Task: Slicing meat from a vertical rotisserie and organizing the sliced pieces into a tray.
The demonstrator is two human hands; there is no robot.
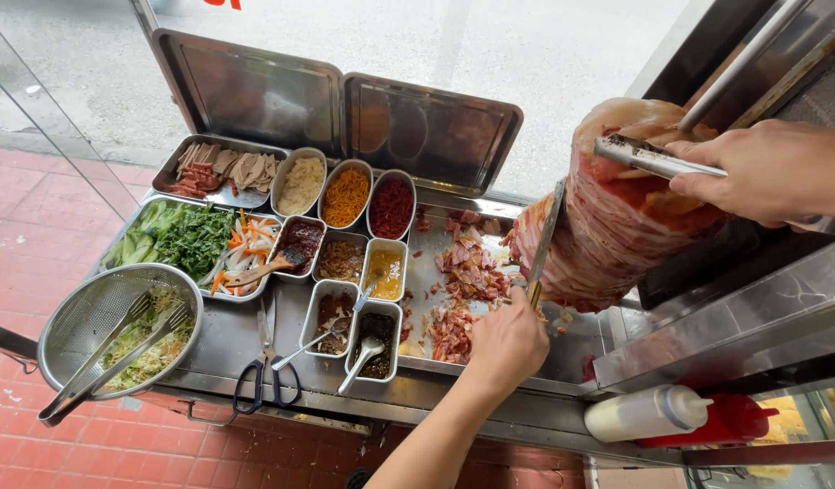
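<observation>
Two hands worked the meat spit [607, 226] at right: right hand [766, 172] clamped tongs [648, 160] steadying it, left hand [508, 342] gripped the knife [544, 240] slicing.

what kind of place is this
Most likely a street-side kebab stall. A vertical meat cone is being shaved with a long knife, the shavings land on a steel tray, and metal tubs of toppings and sauces sit beside a brick pavement.
</observation>
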